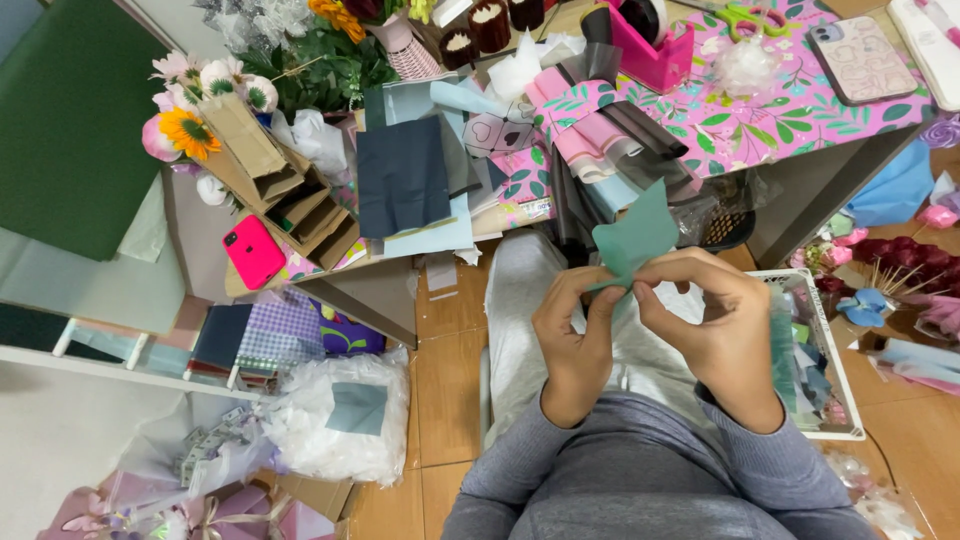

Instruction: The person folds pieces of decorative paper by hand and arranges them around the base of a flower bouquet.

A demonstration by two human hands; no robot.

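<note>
Because both sets of fingers [610, 292] are pinched shut on the lower end of the small teal, petal-shaped piece of paper [634, 238], the thin sheet is the thing most at risk: it looks light and easily creased, and a harder squeeze or a pull in opposite directions could, I judge, tear it or fold it where no fold is wanted. The left hand [574, 345] grips it from the left and the right hand [712, 335] from the right, thumbs nearly touching, with the paper standing up above them over the person's lap, in front of the grey sleeves. A loosened pinch would let it drop onto the grey trousers or to the wooden floor [447, 370] between the knees, where scraps already lie.

There is open room directly around the hands, but it closes quickly. Just beyond the paper's top hangs the edge of the surface covered in pink leaf-patterned cloth [800, 110], with dark and pink paper sheets [600, 150] draped over that edge; a lift forward could brush them loose. Just beside the right hand stands a white wire basket [845, 420] filled with blue and green paper offcuts. To the left, a lower surface carries a bright pink phone [253, 252] near its edge, well apart from the hands.
</note>
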